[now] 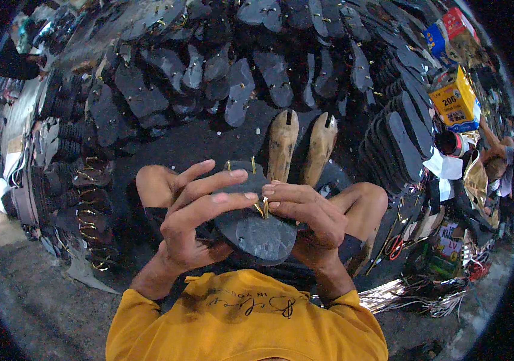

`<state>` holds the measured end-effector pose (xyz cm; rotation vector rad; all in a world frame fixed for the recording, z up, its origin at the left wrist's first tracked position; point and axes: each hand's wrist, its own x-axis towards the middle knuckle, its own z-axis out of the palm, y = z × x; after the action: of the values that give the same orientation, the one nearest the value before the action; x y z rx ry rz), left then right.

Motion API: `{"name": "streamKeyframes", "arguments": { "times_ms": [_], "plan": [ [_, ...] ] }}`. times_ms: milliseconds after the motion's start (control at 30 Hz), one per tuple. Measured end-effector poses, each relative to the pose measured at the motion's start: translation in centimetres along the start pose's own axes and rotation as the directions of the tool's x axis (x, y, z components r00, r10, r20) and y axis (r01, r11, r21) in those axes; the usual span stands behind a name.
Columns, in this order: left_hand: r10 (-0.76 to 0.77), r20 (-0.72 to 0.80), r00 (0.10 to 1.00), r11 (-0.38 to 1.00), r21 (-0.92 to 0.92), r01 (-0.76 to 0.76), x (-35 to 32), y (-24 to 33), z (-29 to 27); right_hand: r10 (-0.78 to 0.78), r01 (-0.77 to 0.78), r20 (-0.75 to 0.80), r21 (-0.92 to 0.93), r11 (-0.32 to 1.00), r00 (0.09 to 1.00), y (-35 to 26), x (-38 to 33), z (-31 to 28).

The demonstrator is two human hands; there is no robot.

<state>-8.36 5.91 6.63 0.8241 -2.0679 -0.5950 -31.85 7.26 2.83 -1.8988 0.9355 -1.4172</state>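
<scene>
A dark grey sandal sole (258, 239) lies tilted between my hands, its broad rounded end toward my body. My left hand (192, 207) holds it from the left; the fingers reach across its top and the thumb is hidden. Short gold strap ends (253, 166) stick up at the sole's far end. Near the middle, a gold strap (264, 208) rises from the sole. The fingertips of my right hand (310, 210) are closed in a pinch at this strap.
Two wooden shoe lasts (283, 144) stand beyond the sole. Many dark soles (242, 90) lie ahead, with stacked soles (392, 144) at right. Gold-strapped pieces (94, 210) line the left. A yellow box (454, 99), red-handled scissors (395, 245) and strap bundles (416, 298) are at right.
</scene>
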Motion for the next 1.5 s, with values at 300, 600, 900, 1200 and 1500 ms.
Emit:
{"name": "streamKeyframes", "arguments": {
  "times_ms": [300, 600, 900, 1200, 1500],
  "plan": [
    [-0.047, 0.111, 0.993, 0.973, -0.221, 0.071, -2.0, -1.5, 1.4, 0.132, -0.136, 0.193, 0.010, 0.991, 0.972, 0.7, 0.4, 0.0],
    [-0.744, 0.114, 0.658, 0.327, -0.797, 0.508, 1.3, -9.7, 0.6, 0.565, -0.676, -0.372, -0.386, 0.627, 0.736, 16.3, -7.3, 6.9],
    [-0.808, 0.019, 0.589, 0.074, -0.988, 0.133, -1.3, -18.6, -1.6, 0.677, -0.677, 0.076, 0.194, 0.710, 0.732, 3.2, -6.4, 0.5],
    [-0.773, 0.035, 0.634, 0.147, -0.962, 0.232, -0.5, -14.0, 0.1, 0.654, -0.660, 0.094, 0.127, 0.740, 0.751, -2.0, -4.0, 4.5],
    [-0.764, 0.039, 0.644, 0.171, -0.950, 0.260, 0.1, -10.7, 4.9, 0.752, -0.632, 0.018, 0.556, 0.539, 0.658, 0.0, -4.0, 8.7]
  ]
}}
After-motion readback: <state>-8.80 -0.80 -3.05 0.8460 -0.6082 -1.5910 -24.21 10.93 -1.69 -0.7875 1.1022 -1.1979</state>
